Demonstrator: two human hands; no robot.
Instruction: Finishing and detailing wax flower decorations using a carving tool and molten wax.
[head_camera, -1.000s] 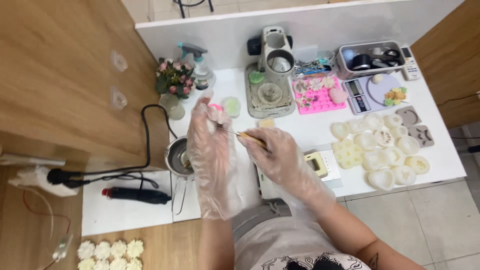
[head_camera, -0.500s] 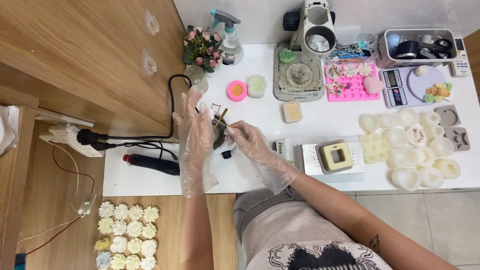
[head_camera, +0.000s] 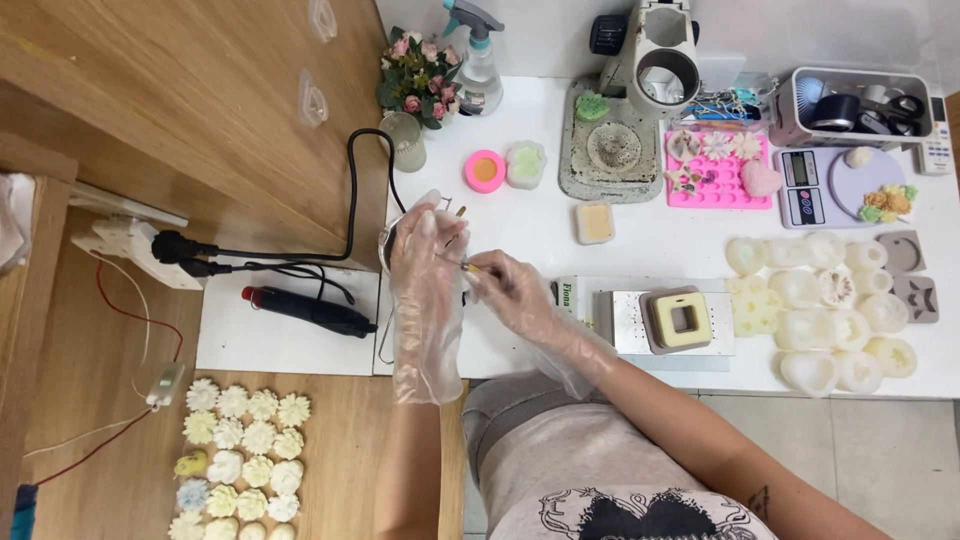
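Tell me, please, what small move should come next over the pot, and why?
Probably lower the stick tip into the pot: the right hand pinches it level, the left hand hovers over the pot, and the tip is not visibly inside it.

Both hands wear clear, see-through plastic gloves: the left hand (head_camera: 428, 262) and the right hand (head_camera: 512, 290). The right hand holds a thin stick (head_camera: 470, 266) with a yellow tip. Just under the left hand sits a shiny silver metal pot (head_camera: 385, 243). Left of that hand lies a black tool with a red end (head_camera: 305, 309) beside a black cord (head_camera: 350, 200). Above the hands are a round pink cup with an orange middle (head_camera: 485, 171) and a pale green lump (head_camera: 525, 163). Right of the right hand is a yellow square mold (head_camera: 682, 318). Farther up, a bright pink tray (head_camera: 715, 180) has small dots.
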